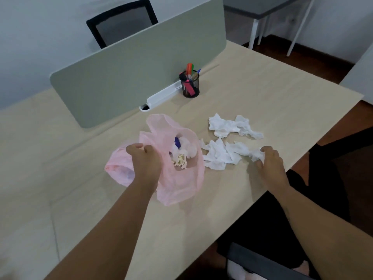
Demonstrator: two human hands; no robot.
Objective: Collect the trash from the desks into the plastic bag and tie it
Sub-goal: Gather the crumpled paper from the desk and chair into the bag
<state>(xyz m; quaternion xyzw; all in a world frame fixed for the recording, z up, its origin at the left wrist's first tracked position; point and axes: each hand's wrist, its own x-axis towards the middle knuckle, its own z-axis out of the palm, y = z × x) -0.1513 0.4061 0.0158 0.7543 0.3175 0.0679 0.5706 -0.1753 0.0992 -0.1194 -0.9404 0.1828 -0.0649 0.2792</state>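
A pink plastic bag (181, 178) lies open on the beige desk (262, 87). Inside it I see white crumpled paper, a purple item and some yellowish scraps (180, 160). My left hand (144, 158) is closed on the bag's left rim and holds it open. Right of the bag lies a crumpled white tissue (220, 154), and my right hand (269, 161) pinches its right end against the desk. A second crumpled white tissue (232, 127) lies a little farther back, untouched.
A black mesh pen holder (191, 85) with markers stands by the grey-green divider panel (131, 67). A white cable tray (161, 97) runs along the panel's base. A black chair (121, 21) stands behind the panel. The desk's right edge runs close to my right hand.
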